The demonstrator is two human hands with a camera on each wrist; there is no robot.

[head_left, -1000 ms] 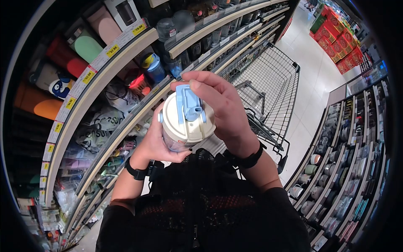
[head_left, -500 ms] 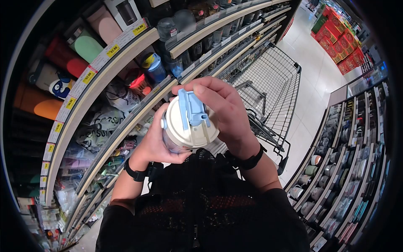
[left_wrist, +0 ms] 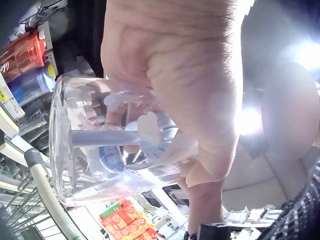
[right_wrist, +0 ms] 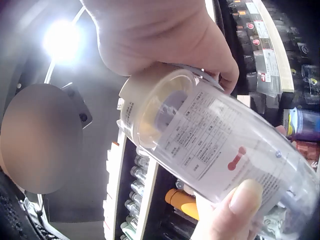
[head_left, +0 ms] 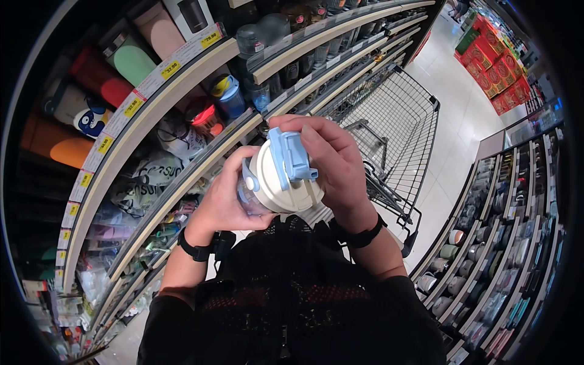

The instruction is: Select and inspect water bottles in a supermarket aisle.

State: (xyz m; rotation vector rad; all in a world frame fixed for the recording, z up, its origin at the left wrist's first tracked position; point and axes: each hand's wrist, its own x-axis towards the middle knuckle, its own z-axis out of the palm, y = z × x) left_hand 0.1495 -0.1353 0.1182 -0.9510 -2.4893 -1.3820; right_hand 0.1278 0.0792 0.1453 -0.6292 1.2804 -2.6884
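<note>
My left hand [head_left: 226,198] grips a clear water bottle [right_wrist: 265,150] round its body. The bottle has a cream lid [head_left: 267,173] with a light blue flip top [head_left: 297,159], and it tilts so the lid faces up toward me. My right hand [head_left: 340,167] holds the lid's far side, thumb on the blue flip top and fingers curled behind it. A printed label [right_wrist: 200,135] shows on the body in the right wrist view, with the left thumb pressed beside it. Through the clear wall in the left wrist view runs a pale blue straw [left_wrist: 105,138].
Shelves on the left hold a blue cup [head_left: 228,97], a red cup [head_left: 204,115] and boxed tumblers, with yellow price tags [head_left: 170,69] along the edge. A shopping cart [head_left: 395,121] stands ahead on the right. More shelves [head_left: 486,243] line the right side; red boxes [head_left: 493,67] are stacked beyond.
Both hands have shifted slightly right with the bottle, which has turned and tilted. The spout opening seen a second ago no longer shows; the blue flip top lies over that spot.
</note>
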